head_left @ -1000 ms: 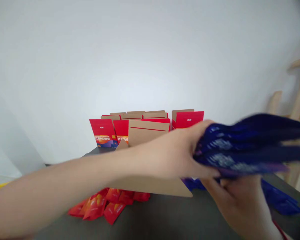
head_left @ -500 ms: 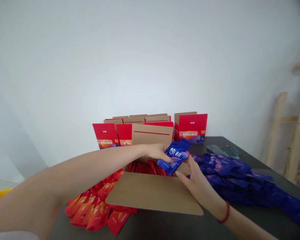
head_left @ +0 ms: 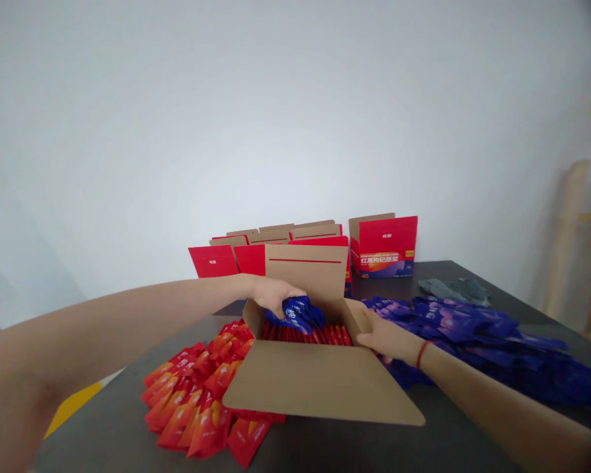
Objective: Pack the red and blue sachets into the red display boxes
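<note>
Head view, left fingers [head_left: 276, 297] gripping blue sachets [head_left: 298, 314] in box [head_left: 320, 387], right fingers [head_left: 374, 336] clasping box wall, red sachets [head_left: 197, 401] left, blue pile [head_left: 477, 341] right

- The open box [head_left: 320, 381] is plain brown cardboard, with a thin red line across its raised back flap.
- The blue sachets [head_left: 298, 314] inside it are deep blue with white lettering.
- The row of sachets [head_left: 320, 335] beneath them is red.
- The loose pile at 9 o'clock of the box, the red sachets [head_left: 197, 401], fades from red to orange.
- The heap at 3 o'clock, the purple-blue sachets [head_left: 473, 335], is dark blue with violet patches.
- The folded cartons [head_left: 387, 246] at 12 o'clock are red outside with a blue and orange band, brown inside.
- The surface [head_left: 128, 440] is dark grey.
- The wall [head_left: 276, 118] is white.
- The wristband [head_left: 420, 353] is red.
</note>
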`<state>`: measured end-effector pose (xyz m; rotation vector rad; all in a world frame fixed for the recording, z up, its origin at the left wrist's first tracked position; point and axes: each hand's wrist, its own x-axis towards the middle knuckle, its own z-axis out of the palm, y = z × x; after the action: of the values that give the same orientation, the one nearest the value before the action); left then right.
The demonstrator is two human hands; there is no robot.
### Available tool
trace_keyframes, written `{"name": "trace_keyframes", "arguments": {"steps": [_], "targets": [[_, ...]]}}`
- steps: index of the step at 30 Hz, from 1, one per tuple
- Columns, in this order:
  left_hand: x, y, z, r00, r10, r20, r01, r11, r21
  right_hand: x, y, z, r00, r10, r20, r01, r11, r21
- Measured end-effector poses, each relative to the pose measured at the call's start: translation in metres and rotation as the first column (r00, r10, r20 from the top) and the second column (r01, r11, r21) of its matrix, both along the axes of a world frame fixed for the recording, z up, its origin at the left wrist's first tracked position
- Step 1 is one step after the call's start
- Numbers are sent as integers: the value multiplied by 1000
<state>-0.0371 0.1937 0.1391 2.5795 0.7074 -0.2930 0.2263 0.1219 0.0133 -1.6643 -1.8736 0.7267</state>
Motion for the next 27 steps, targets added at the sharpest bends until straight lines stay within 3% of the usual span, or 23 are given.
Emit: {"name": "trace_keyframes", "arguments": {"steps": [2,7,13,19,27], "targets": [[-8,1,0,999,-46,-16,47,995,83,0,7,9,997,42,-64,-48,994,-97],[-20,8,-4,978,-205,-35,208,956,207,10,30,30,983,121,-141,-144,974,-173],[-30,21,-29,932,-345,-108,361,904,231,3,63,26,999,32,-42,-39,981,-192],[-50,35,-42,955,-255,-152,291,907,305,-20,82,17,996,-30,86,40,991,-124],[-49,27,-28,934,-135,-332,195,969,153,-16,91,4,996,-75,39,75,997,-7]]}}
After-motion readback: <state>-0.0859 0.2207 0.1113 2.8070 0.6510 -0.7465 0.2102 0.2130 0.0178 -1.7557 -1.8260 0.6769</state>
